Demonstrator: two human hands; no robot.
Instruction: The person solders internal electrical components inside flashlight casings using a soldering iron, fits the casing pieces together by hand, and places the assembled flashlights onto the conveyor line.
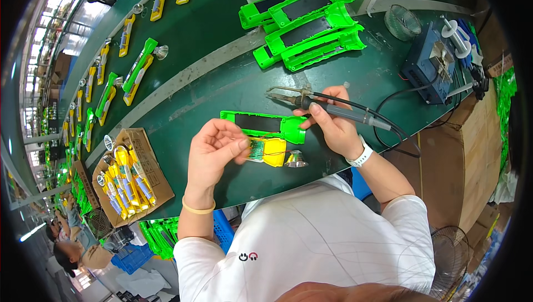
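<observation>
A white-sleeved torso (311, 246) fills the lower edge. The left hand (214, 149) is curled, fingertips pinching a small circuit board (256, 147) fixed to a yellow part (275, 152), held steady for access. The right hand (333, 124) is closed around a soldering iron (311, 102), its tip raised off the work. Behind both, a green housing (264, 124) lies on the green bench (222, 74), with a silver reflector (296, 160) beside the yellow part.

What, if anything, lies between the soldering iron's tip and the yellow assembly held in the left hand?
The green housing lies on the table between them. The soldering iron, held in the right hand, points left above its far edge, while the left hand holds the yellow assembly at its near edge. Nothing else visibly intervenes.
</observation>
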